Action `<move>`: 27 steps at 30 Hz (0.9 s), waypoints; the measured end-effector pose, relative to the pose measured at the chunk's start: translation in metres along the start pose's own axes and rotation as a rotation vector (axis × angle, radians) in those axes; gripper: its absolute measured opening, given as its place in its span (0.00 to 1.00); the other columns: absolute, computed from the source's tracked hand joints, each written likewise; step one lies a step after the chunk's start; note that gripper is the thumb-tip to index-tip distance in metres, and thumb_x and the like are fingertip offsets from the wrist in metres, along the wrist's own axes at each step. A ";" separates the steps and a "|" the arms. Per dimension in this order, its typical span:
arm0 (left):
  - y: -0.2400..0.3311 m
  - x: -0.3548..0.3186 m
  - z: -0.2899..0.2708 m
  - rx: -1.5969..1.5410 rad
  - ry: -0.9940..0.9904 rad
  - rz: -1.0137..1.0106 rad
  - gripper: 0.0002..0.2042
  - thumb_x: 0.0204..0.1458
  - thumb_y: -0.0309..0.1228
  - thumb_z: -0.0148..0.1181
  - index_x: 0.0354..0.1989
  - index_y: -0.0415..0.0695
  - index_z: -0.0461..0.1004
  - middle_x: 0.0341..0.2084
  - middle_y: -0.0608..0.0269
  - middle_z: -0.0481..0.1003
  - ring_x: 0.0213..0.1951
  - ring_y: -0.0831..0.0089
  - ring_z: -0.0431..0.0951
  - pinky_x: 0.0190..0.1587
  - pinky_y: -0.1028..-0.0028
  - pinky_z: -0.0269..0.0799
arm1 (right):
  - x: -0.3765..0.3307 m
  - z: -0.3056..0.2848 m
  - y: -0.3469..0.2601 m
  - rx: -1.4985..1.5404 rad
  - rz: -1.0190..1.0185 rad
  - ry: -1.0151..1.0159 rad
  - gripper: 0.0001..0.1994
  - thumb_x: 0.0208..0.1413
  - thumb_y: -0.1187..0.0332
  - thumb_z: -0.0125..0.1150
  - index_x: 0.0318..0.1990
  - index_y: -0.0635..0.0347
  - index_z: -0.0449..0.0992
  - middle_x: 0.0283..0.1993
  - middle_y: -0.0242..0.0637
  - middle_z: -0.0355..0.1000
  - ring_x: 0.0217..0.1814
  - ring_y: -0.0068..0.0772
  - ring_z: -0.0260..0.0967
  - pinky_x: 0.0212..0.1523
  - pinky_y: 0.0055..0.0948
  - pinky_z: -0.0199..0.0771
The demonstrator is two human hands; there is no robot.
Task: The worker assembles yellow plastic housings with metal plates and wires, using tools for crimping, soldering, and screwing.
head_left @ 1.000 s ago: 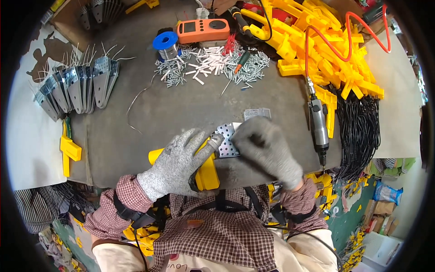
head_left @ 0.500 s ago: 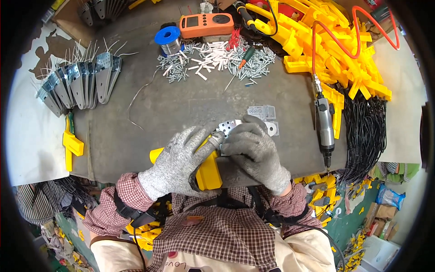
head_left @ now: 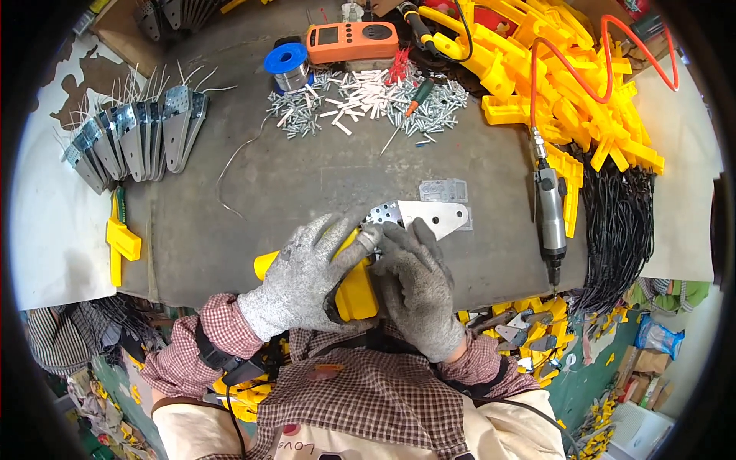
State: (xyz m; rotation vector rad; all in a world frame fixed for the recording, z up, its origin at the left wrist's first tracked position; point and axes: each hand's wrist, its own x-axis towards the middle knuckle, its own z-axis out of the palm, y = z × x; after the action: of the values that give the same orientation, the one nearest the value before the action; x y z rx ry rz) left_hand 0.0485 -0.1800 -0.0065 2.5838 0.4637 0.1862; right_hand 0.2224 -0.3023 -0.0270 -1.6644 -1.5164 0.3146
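Observation:
My left hand (head_left: 299, 276), in a grey knit glove, is closed around a yellow plastic part (head_left: 357, 293) near the front edge of the bench. From the top of this part a flat silver metal plate (head_left: 435, 218) points right. Its left end is pierced with small holes, and larger holes run along its tapering body. Just below the plate is my gloved right hand (head_left: 420, 291), its fingers bent together against the right side of the yellow part. Whatever those fingertips hold is hidden. A clear plastic piece (head_left: 445, 189) with printed shapes lies behind the plate.
An air screwdriver (head_left: 550, 218) on a red coiled hose lies right, beside black cables (head_left: 619, 230) and piled yellow parts (head_left: 567, 100). Screws (head_left: 437, 107), a solder spool (head_left: 286, 65) and an orange meter (head_left: 353, 42) sit behind. Metal plates with wires (head_left: 138, 138) stand left.
My right hand has moved off the metal plate, down and left toward the yellow part, uncovering the plate's right end. My left hand keeps its hold in nearly the same place.

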 end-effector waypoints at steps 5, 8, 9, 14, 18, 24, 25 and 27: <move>0.004 0.000 -0.005 0.046 -0.030 0.031 0.49 0.29 0.55 0.78 0.67 0.57 0.69 0.68 0.39 0.57 0.66 0.35 0.60 0.66 0.42 0.58 | 0.015 -0.048 0.022 -0.098 0.000 -0.131 0.14 0.49 0.78 0.62 0.45 0.60 0.77 0.62 0.51 0.67 0.65 0.62 0.64 0.64 0.50 0.68; 0.004 -0.006 -0.005 0.097 -0.077 -0.038 0.48 0.30 0.56 0.77 0.67 0.59 0.69 0.68 0.39 0.57 0.65 0.36 0.61 0.64 0.42 0.60 | 0.030 -0.114 0.070 -0.783 0.254 0.175 0.31 0.54 0.74 0.63 0.68 0.56 0.67 0.62 0.57 0.63 0.61 0.59 0.64 0.64 0.50 0.66; 0.004 -0.001 -0.005 0.096 -0.071 -0.027 0.48 0.30 0.56 0.77 0.67 0.59 0.69 0.68 0.39 0.57 0.65 0.36 0.61 0.64 0.42 0.60 | 0.020 -0.133 0.093 -0.822 0.307 0.171 0.33 0.54 0.75 0.63 0.70 0.53 0.65 0.62 0.57 0.60 0.62 0.59 0.63 0.63 0.49 0.68; 0.006 -0.003 -0.005 0.073 -0.050 0.017 0.46 0.35 0.57 0.76 0.68 0.59 0.69 0.68 0.39 0.57 0.64 0.37 0.62 0.65 0.43 0.60 | 0.026 -0.174 0.108 -0.610 0.325 0.044 0.35 0.54 0.68 0.68 0.70 0.58 0.63 0.50 0.63 0.72 0.50 0.61 0.74 0.50 0.48 0.74; 0.005 -0.002 -0.001 0.083 -0.030 0.031 0.45 0.37 0.58 0.74 0.69 0.60 0.68 0.68 0.39 0.57 0.64 0.37 0.62 0.65 0.44 0.60 | 0.029 -0.168 0.115 -0.563 0.228 0.226 0.37 0.54 0.68 0.66 0.71 0.64 0.59 0.54 0.55 0.74 0.50 0.49 0.78 0.44 0.41 0.79; -0.001 -0.005 0.000 0.132 -0.079 0.019 0.47 0.37 0.59 0.74 0.70 0.61 0.66 0.68 0.37 0.57 0.64 0.36 0.62 0.65 0.43 0.60 | 0.050 -0.088 0.045 1.509 0.388 0.468 0.25 0.65 0.61 0.58 0.65 0.57 0.63 0.62 0.44 0.69 0.59 0.41 0.71 0.64 0.49 0.71; 0.001 -0.002 -0.001 0.121 -0.083 0.014 0.47 0.37 0.59 0.75 0.70 0.60 0.66 0.68 0.37 0.57 0.64 0.36 0.62 0.65 0.43 0.60 | 0.055 -0.072 0.049 1.572 0.353 0.504 0.23 0.65 0.63 0.58 0.65 0.56 0.63 0.61 0.43 0.68 0.59 0.40 0.70 0.65 0.49 0.69; 0.005 0.001 -0.004 0.118 -0.093 0.004 0.47 0.37 0.58 0.75 0.70 0.60 0.66 0.68 0.37 0.57 0.64 0.36 0.62 0.65 0.42 0.60 | 0.064 -0.046 0.064 1.631 0.266 0.558 0.21 0.64 0.69 0.57 0.64 0.55 0.64 0.57 0.40 0.69 0.52 0.34 0.70 0.61 0.47 0.72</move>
State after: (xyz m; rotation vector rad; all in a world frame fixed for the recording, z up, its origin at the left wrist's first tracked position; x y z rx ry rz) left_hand 0.0502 -0.1814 -0.0002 2.6946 0.4475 0.0413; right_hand 0.3138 -0.2573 -0.0222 -0.4741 -0.2472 0.8345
